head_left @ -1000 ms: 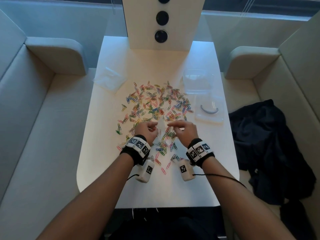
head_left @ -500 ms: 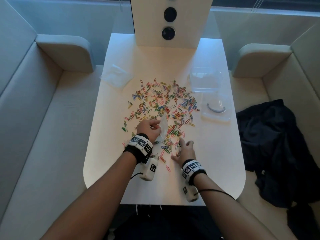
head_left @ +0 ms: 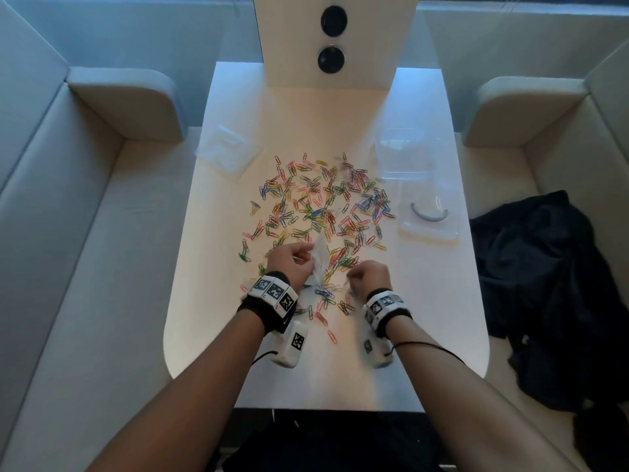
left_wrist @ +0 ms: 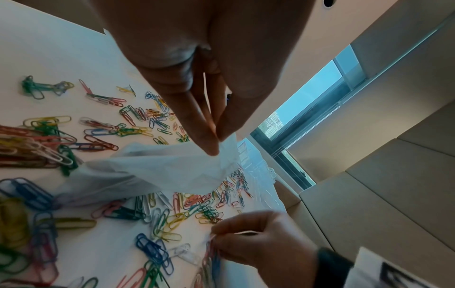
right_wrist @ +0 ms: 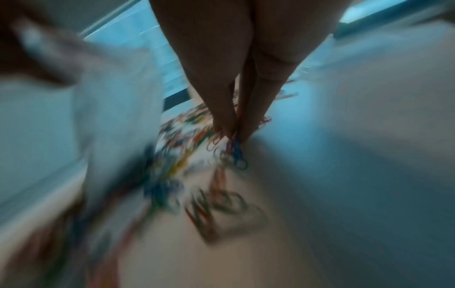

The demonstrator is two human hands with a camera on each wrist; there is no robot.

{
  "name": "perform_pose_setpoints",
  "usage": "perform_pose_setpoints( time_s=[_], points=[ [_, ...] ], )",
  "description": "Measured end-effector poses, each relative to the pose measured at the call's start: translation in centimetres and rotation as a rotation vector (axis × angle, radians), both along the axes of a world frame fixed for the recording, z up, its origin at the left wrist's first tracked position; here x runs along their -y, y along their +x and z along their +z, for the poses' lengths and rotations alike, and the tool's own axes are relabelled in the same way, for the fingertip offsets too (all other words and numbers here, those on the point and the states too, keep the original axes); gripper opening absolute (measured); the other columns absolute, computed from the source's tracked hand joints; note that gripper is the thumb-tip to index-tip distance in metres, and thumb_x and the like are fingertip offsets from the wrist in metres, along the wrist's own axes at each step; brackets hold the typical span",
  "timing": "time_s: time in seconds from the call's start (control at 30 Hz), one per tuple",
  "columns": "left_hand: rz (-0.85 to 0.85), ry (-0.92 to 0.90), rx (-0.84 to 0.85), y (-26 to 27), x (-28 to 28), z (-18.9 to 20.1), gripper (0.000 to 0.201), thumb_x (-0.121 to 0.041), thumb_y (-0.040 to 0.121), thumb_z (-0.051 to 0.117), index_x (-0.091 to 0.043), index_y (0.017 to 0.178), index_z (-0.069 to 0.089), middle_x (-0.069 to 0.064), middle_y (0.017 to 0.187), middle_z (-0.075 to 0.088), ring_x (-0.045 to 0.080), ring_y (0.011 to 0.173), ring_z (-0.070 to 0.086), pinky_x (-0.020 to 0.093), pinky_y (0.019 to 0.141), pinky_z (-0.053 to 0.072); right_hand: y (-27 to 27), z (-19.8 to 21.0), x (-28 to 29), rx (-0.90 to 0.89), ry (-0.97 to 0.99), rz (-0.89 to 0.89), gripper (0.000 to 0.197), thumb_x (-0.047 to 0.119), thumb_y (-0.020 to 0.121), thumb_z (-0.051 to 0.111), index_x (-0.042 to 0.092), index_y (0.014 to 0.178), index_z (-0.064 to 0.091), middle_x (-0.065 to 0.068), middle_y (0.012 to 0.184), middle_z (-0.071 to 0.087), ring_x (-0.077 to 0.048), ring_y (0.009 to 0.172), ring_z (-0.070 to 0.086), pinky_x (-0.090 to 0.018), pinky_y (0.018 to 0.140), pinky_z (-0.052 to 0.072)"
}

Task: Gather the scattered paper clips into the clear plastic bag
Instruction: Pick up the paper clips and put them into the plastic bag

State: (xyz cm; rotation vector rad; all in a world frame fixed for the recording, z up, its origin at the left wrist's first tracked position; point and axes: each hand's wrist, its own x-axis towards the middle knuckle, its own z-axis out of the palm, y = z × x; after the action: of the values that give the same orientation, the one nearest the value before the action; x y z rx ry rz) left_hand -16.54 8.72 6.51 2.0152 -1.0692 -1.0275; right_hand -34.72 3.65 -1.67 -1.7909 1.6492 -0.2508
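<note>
Many coloured paper clips lie scattered over the middle of the white table. My left hand pinches the rim of the clear plastic bag between thumb and fingertips; the left wrist view shows the bag drooping onto the clips. Just right of the bag, my right hand has its fingertips bunched on a small bundle of paper clips, lifted off the table. The right wrist view is blurred by motion. In the left wrist view the right hand pinches clips near the bag's mouth.
A second clear bag lies at the table's back left. A clear plastic box and its lid with a grey curved piece sit at the right. A white panel stands at the back. Dark clothing lies on the right seat.
My right hand let go of the bag's rim, dropped toward the near clips with fingers spread, then closed on a bundle and lifted it. The left hand kept hold of the bag.
</note>
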Motion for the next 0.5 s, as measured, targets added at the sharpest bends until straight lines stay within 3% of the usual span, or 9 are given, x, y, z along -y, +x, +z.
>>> perform_pose_setpoints(
  time_s=[0.1, 0.17, 0.27, 0.37, 0.5],
  points=[
    [-0.006, 0.008, 0.009, -0.3, 0.2, -0.2, 0.029, -0.007, 0.082, 0.067, -0.011, 0.111, 0.070, 0.000, 0.089, 0.068, 0.009, 0.075, 0.060, -0.001, 0.056, 0.042, -1.4, 1.1, 0.9, 0.290, 0.276, -0.347, 0.013, 0.007, 0.079, 0.074, 0.016, 0.083, 0.080, -0.002, 0.087, 0.075, -0.013, 0.081, 0.067, -0.019, 0.078, 0.054],
    [-0.016, 0.017, 0.008, -0.6, 0.4, -0.2, 0.029, -0.007, 0.082, 0.067, -0.012, 0.111, 0.070, 0.001, 0.089, 0.068, 0.011, 0.078, 0.061, 0.002, 0.062, 0.045, -1.6, 2.7, 1.1, 0.699, 0.459, -0.494, 0.013, -0.001, 0.081, 0.071, 0.008, 0.088, 0.076, -0.011, 0.090, 0.074, -0.021, 0.085, 0.070, -0.021, 0.077, 0.058],
    [-0.027, 0.032, -0.009, -1.0, 0.7, -0.4, 0.032, -0.009, 0.081, 0.068, -0.011, 0.113, 0.070, 0.001, 0.087, 0.069, 0.015, 0.080, 0.065, 0.025, 0.080, 0.056, -0.8, 5.4, 1.6, 1.081, 0.567, -0.538, 0.016, -0.010, 0.085, 0.062, -0.004, 0.099, 0.069, -0.012, 0.088, 0.073, -0.019, 0.082, 0.071, -0.022, 0.078, 0.059],
    [-0.029, 0.037, -0.023, -1.5, 1.0, -0.2, 0.033, -0.012, 0.079, 0.069, -0.015, 0.112, 0.070, -0.001, 0.086, 0.070, 0.016, 0.080, 0.068, 0.031, 0.081, 0.058, 0.8, 7.1, 1.5, 1.105, 0.545, -0.431, 0.020, -0.007, 0.084, 0.065, -0.004, 0.103, 0.069, -0.011, 0.090, 0.074, -0.017, 0.082, 0.071, -0.023, 0.078, 0.058],
    [-0.026, 0.018, -0.046, -1.9, 1.3, 0.1, 0.028, -0.016, 0.079, 0.073, -0.020, 0.106, 0.071, -0.003, 0.082, 0.071, 0.013, 0.074, 0.069, 0.028, 0.073, 0.059, 2.5, 7.4, 1.1, 0.704, 0.325, -0.267, 0.011, 0.004, 0.080, 0.075, 0.010, 0.089, 0.076, -0.009, 0.087, 0.075, -0.019, 0.083, 0.073, -0.024, 0.076, 0.058]
  ],
)
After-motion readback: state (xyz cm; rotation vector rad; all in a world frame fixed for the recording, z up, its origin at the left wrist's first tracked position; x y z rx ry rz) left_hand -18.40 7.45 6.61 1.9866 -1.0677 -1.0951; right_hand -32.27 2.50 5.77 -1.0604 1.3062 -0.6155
